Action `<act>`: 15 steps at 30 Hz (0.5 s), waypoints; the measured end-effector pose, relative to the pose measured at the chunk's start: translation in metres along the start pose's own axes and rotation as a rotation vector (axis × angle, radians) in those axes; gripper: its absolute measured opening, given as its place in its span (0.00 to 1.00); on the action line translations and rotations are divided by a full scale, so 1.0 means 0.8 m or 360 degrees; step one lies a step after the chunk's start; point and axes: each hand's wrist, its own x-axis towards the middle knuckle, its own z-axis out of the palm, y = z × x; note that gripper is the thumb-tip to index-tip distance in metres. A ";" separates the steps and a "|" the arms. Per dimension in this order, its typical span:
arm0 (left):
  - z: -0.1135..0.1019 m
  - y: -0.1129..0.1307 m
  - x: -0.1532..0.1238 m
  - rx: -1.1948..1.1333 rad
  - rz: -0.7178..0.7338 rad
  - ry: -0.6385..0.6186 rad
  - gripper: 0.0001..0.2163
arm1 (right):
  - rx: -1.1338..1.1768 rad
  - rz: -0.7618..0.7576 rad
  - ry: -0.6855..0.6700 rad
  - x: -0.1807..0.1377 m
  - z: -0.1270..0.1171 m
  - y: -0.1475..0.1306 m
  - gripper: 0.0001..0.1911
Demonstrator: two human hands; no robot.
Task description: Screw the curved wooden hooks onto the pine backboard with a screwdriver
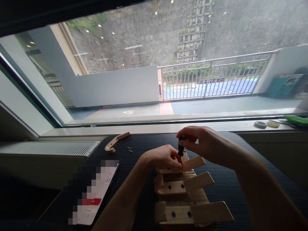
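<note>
My right hand [198, 139] grips the black handle of a screwdriver [181, 148], held upright with its shaft pointing down. My left hand [165, 156] is closed low beside the shaft, its fingertips pinched together at the far wooden hook [196, 163]; what they pinch is hidden. That hook lies across a wooden board [198, 196]. Nearer to me on the same board are a middle wooden hook [176, 186] and a near wooden hook [197, 211], each with two dark screw holes showing.
A loose wooden hook [117, 140] and a few small screws [129, 149] lie at the back left of the black table [141, 141]. A phone or tablet [101, 189], partly blurred, lies at left. Tape rolls [260, 124] sit on the windowsill [231, 126]. A radiator [48, 148] stands left.
</note>
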 end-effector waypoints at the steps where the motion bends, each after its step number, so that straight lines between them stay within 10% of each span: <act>1: 0.000 0.000 0.000 0.0000 0.0004 0.0003 0.11 | 0.0008 0.0005 0.0001 0.000 0.000 -0.001 0.11; 15: 0.000 0.000 -0.001 0.0022 -0.0021 0.0005 0.12 | 0.0012 -0.0032 0.0019 -0.001 -0.001 0.003 0.13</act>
